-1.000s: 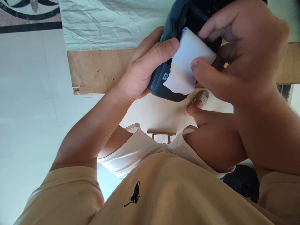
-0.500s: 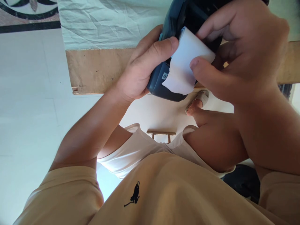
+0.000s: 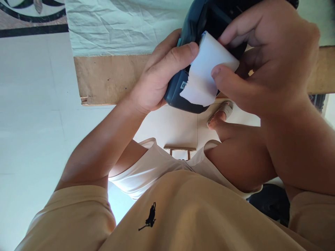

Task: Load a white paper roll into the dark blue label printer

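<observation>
My left hand (image 3: 164, 69) is wrapped round a dark blue-black handheld device (image 3: 178, 91), which looks like a portable receipt printer or card terminal, its thumb at the edge of an open compartment. A white paper roll (image 3: 209, 59) sits at that compartment, its torn, ragged end hanging over the casing. My right hand (image 3: 272, 59) grips the roll's right side, thumb on the paper and fingers curled behind it. The far part of the device is hidden behind my right hand. How deep the roll lies in the compartment I cannot tell.
Behind the device is a table with a wrinkled pale green cloth (image 3: 117, 28) and a bare wooden edge (image 3: 110, 78). Below are the pale tiled floor (image 3: 31, 122), a small wooden stool (image 3: 180, 149) and my sandalled foot (image 3: 222, 113). Something dark (image 3: 270, 202) lies at lower right.
My right hand and the paper roll have shifted very slightly left. My left hand keeps its hold on the device.
</observation>
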{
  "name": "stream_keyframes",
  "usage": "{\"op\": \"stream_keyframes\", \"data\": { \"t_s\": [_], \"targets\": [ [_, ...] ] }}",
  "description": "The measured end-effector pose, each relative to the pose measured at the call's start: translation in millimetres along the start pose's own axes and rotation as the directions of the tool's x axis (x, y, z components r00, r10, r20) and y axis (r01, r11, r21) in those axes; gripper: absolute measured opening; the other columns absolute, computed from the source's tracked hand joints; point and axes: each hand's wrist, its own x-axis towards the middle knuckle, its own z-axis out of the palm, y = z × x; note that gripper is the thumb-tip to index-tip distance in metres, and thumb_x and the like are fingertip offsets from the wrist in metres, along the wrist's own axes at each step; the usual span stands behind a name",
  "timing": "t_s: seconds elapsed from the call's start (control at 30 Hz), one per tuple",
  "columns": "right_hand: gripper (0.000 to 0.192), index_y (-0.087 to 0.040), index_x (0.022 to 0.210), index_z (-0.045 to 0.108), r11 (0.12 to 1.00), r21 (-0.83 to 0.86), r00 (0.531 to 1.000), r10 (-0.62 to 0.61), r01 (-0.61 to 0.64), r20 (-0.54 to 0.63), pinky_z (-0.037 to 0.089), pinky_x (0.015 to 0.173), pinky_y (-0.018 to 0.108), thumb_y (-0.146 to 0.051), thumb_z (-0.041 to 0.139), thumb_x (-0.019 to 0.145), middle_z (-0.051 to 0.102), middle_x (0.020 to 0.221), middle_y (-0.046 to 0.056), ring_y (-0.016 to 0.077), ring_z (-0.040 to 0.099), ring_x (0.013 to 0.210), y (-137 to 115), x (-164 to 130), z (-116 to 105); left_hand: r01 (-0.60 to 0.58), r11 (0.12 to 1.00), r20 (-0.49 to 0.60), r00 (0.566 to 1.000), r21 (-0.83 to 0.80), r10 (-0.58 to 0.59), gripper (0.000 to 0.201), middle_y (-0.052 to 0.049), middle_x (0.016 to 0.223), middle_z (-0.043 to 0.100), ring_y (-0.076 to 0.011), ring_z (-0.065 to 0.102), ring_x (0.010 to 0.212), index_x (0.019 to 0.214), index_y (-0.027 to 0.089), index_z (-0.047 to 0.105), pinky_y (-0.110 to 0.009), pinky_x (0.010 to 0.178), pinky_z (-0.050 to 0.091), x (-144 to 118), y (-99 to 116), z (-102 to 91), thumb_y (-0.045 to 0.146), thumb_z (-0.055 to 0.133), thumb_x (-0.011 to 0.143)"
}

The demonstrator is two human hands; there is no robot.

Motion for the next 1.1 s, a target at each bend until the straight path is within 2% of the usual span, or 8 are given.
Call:
{"op": "stream_keyframes", "data": {
  "t_s": [0.1, 0.37, 0.6, 0.83, 0.97, 1.1],
  "targets": [
    [0.035, -0.021, 0.097, 0.049, 1.000, 0.009, 0.998, -0.010, 0.011, -0.068, 0.026, 0.055, 0.007, -0.043, 0.044, 0.069, 0.049, 0.087, -0.009, -0.0121, 0.038, 0.063, -0.5, -1.9, 2.5, 0.001, 1.000, -0.014, 1.000, -0.015, -0.001, 0.007, 0.000, 0.063, 0.046, -0.0067, 0.047, 0.056, 0.072, 0.016, 0.050, -0.020, 0.047, 0.035, 0.1, 0.4, -1.0, 0.020, 0.046, 0.075],
    [0.034, -0.020, 0.096, 0.049, 1.000, 0.026, 0.995, -0.008, 0.011, -0.102, 0.024, 0.056, 0.007, -0.040, 0.046, 0.068, 0.048, 0.083, -0.009, -0.0124, 0.036, 0.062, -3.0, -1.5, 4.4, 0.009, 1.000, -0.003, 1.000, -0.014, -0.009, 0.007, 0.000, 0.062, 0.046, -0.0061, 0.048, 0.056, 0.072, 0.015, 0.050, -0.019, 0.048, 0.037, 0.8, 1.1, -0.9, 0.018, 0.044, 0.075],
    [0.039, -0.023, 0.099, 0.048, 1.000, 0.002, 1.000, 0.024, -0.024, 0.017, 0.026, 0.055, 0.007, -0.046, 0.044, 0.068, 0.049, 0.086, -0.009, -0.0118, 0.036, 0.061, -2.0, 0.4, 0.1, 0.002, 1.000, 0.006, 1.000, 0.001, -0.002, 0.007, 0.001, 0.063, 0.046, -0.0053, 0.048, 0.057, 0.073, 0.015, 0.049, -0.019, 0.049, 0.037, -1.3, 1.6, -0.1, 0.017, 0.043, 0.076],
    [0.038, -0.023, 0.098, 0.047, 1.000, -0.006, 0.999, 0.029, -0.028, 0.029, 0.027, 0.057, 0.007, -0.046, 0.042, 0.069, 0.047, 0.089, -0.010, -0.0123, 0.036, 0.064, -2.5, 0.0, -1.5, 0.001, 0.999, -0.001, 1.000, 0.046, -0.001, 0.008, 0.000, 0.063, 0.048, -0.0055, 0.047, 0.057, 0.075, 0.016, 0.047, -0.019, 0.050, 0.037, -3.0, 2.4, 1.5, 0.020, 0.041, 0.078],
    [0.038, -0.023, 0.098, 0.047, 1.000, -0.011, 0.999, 0.026, -0.025, 0.023, 0.026, 0.057, 0.007, -0.046, 0.044, 0.068, 0.048, 0.086, -0.010, -0.0121, 0.036, 0.063, -1.3, -0.1, -0.4, 0.009, 1.000, 0.002, 1.000, 0.015, -0.009, 0.009, 0.001, 0.064, 0.047, -0.0053, 0.049, 0.057, 0.074, 0.016, 0.049, -0.019, 0.051, 0.038, -2.1, 1.0, 0.7, 0.019, 0.041, 0.077],
    [0.036, -0.022, 0.097, 0.049, 1.000, 0.026, 0.998, -0.005, 0.007, -0.059, 0.025, 0.055, 0.009, -0.043, 0.046, 0.068, 0.049, 0.083, -0.008, -0.0105, 0.036, 0.061, 0.7, -1.1, 2.5, -0.001, 1.000, -0.015, 1.000, 0.000, 0.001, 0.009, 0.001, 0.062, 0.047, -0.0050, 0.048, 0.055, 0.072, 0.016, 0.050, -0.018, 0.050, 0.037, -0.1, -0.1, 0.4, 0.019, 0.042, 0.076]
  ]
}}
